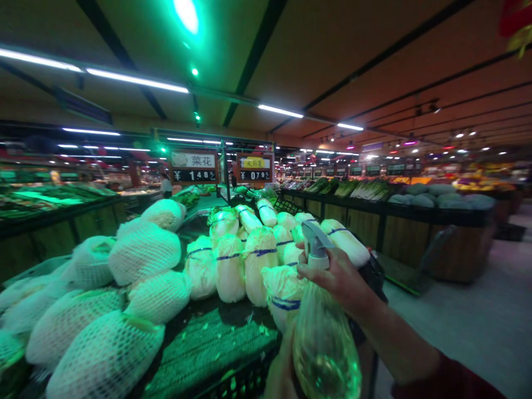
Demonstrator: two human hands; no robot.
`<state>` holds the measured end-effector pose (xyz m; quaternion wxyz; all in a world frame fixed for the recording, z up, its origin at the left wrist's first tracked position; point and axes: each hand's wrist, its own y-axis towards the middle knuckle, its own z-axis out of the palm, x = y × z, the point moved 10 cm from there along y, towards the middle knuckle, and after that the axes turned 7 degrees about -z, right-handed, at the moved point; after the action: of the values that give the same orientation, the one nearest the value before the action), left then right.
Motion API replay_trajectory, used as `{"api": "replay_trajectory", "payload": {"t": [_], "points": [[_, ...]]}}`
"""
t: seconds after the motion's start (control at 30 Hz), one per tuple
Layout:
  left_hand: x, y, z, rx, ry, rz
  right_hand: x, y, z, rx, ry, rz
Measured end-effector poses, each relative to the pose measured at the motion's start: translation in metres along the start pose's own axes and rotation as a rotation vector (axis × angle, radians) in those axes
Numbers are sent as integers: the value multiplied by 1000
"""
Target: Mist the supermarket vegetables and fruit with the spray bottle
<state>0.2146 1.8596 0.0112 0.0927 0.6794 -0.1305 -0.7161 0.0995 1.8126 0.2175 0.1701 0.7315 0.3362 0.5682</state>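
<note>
Head view: a spray bottle (326, 349) is gripped at its neck by the right hand (334, 269), the fingers being curled around it just below the sprayer (316, 241). The bottle is tilted, and its clear body is seen in front of the cabbages. By the left hand (281, 363), cut off at the lower edge, the bottle's left side is touched; whether it is clasped there cannot be told. The right forearm is covered by a dark red sleeve (446, 379).

Just beyond the bottle, a cabbage (282, 282) bound with a blue band is partly hidden. Behind it, more banded cabbages (260, 255) are massed, some stood upright, others laid over. To their left, netted heads (145, 252) are piled. Between the pile and the bottle, a green mat (211, 354) is strewn with scraps.

Farther back, two price signs (193, 166) are mounted above the produce. At right, a counter (436, 244) is topped with leafy greens (369, 188) and round melons (444, 195); beside it, pale floor (461, 310) is seen.
</note>
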Motion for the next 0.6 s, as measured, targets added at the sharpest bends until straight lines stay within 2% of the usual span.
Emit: {"api": "replay_trajectory", "payload": {"t": [0.13,0.3,0.43,0.5,0.6], "points": [[8,5,27,87,8,4,-10,-7,-26,-37,14,10],[6,5,51,125,-196,62,-24,-23,-59,-109,46,11],[5,12,89,310,-285,-66,-32,-36,-84,-171,69,18],[-5,14,107,408,-315,-100,-36,-41,-95,-202,52,41],[-33,14,127,546,-468,-91,-45,-48,-109,-263,83,89]]}}
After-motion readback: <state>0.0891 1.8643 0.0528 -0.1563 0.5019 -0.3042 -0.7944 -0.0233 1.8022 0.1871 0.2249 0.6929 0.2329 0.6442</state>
